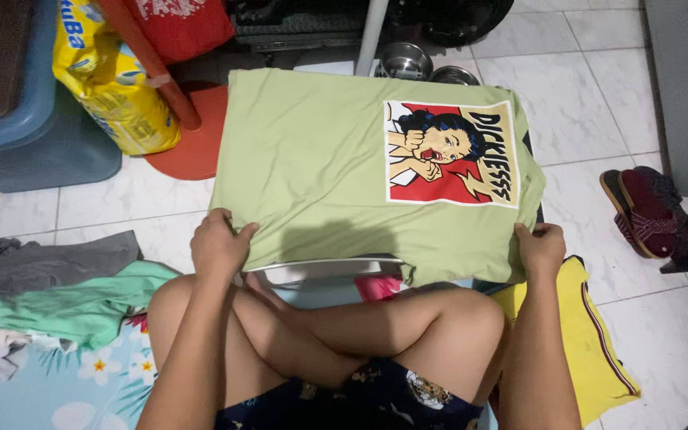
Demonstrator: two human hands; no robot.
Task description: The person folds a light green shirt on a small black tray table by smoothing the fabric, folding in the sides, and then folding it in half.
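A light green T-shirt (312, 167) with a red and yellow comic print lies spread flat over a low board in front of my crossed legs. My left hand (218, 243) pinches the shirt's near left edge. The near right corner is gripped by my right hand (541, 248). A white board edge (328, 267) shows under the shirt's near hem.
Grey and mint clothes (57, 291) are piled on a floral mat at my left. A yellow garment (591, 334) lies at my right knee, dark red sandals (646, 211) further right. A yellow bag (113, 87), blue tub (9, 87), red stand and metal bowls (408, 60) stand behind.
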